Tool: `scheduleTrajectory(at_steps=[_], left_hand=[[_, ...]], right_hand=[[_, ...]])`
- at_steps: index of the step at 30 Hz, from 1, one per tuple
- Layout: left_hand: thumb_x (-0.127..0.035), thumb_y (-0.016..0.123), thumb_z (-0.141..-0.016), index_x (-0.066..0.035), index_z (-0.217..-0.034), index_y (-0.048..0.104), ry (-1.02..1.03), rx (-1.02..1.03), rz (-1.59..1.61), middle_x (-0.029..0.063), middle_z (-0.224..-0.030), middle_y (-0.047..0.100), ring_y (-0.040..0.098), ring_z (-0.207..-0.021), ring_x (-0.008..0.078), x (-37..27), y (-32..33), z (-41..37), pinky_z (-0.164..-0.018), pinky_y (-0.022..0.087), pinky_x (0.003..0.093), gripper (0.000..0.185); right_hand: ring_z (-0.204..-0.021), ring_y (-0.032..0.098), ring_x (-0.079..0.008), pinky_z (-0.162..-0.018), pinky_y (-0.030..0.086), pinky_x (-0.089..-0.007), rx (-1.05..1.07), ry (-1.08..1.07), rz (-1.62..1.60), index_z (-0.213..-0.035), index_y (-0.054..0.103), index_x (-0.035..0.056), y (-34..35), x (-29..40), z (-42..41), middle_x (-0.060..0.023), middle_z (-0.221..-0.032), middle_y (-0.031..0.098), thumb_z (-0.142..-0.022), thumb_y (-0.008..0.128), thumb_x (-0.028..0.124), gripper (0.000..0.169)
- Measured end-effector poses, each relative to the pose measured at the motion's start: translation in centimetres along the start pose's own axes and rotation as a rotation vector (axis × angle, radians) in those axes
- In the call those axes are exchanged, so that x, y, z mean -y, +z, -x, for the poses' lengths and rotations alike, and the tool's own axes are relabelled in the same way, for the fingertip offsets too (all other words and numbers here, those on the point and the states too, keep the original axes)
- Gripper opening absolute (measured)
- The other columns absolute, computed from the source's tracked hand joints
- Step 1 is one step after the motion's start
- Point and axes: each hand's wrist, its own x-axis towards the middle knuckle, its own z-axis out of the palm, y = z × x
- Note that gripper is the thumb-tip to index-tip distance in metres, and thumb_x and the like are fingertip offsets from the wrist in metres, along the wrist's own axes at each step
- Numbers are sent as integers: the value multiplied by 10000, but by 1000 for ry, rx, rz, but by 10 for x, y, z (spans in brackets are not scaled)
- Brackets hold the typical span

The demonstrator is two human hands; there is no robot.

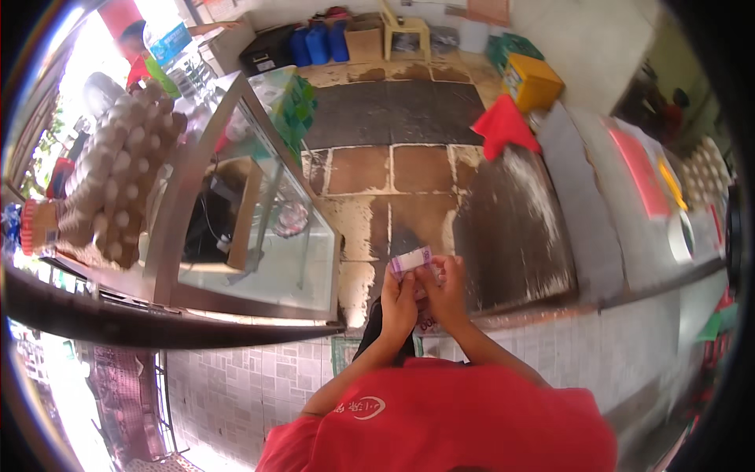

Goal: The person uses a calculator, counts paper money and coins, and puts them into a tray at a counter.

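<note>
Just in front of my body, a purple-and-white banknote (pixel 412 259) is held up between both hands. My left hand (pixel 399 304) pinches its lower left side with the thumb on top. On the other side, my right hand (pixel 446 292) has its thumb and bent fingers on the note's lower right part. Further paper money (pixel 426 323), reddish and printed, hangs partly visible beneath the hands; the fingers hide most of it, and which hand bears it is unclear.
To the left stands a glass display case (pixel 318 277) with a cardboard box (pixel 245 218) inside. Stacked egg trays (pixel 118 177) and a person (pixel 138 56) are beyond. At right, a dark worn board (pixel 513 236) carries a red cloth (pixel 506 127). A yellow chair (pixel 406 29) stands far back.
</note>
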Motion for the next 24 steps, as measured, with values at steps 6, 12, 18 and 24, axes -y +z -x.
scheduleTrajectory(at_steps=[6, 12, 18, 24], left_hand=[[-143, 477, -919, -25, -1095, 519, 115, -173, 198, 59, -974, 582, 555, -855, 123, -3, 15, -176, -729, 456, 259, 216], [-162, 517, -898, -49, -1140, 500, -263, -49, 576, 85, -977, 596, 605, -808, 176, -86, 12, -341, -645, 511, 284, 268], [-276, 387, -964, -62, -1222, 475, -334, 56, 591, 103, -962, 619, 631, -819, 202, -157, -8, -465, -664, 542, 334, 347], [-252, 463, -947, -60, -1169, 500, -11, -240, 703, 125, -967, 646, 641, -761, 222, -207, -71, -575, -656, 536, 351, 295]], right_hand=[[-591, 543, -176, -562, 430, -342, 293, 294, -292, -853, 560, 9, 90, -35, -143, -131, -650, 571, -888, 571, 237, 231], [-611, 569, -122, -533, 428, -294, 336, 271, -291, -867, 576, 12, 144, -4, -328, -117, -646, 587, -894, 566, 216, 206], [-625, 538, -79, -539, 424, -276, 456, 203, -409, -863, 587, 12, 205, 17, -438, -63, -665, 603, -888, 578, 205, 194], [-648, 565, -125, -596, 446, -282, 1077, 187, -399, -889, 589, 6, 270, -27, -506, -76, -717, 618, -868, 604, 211, 206]])
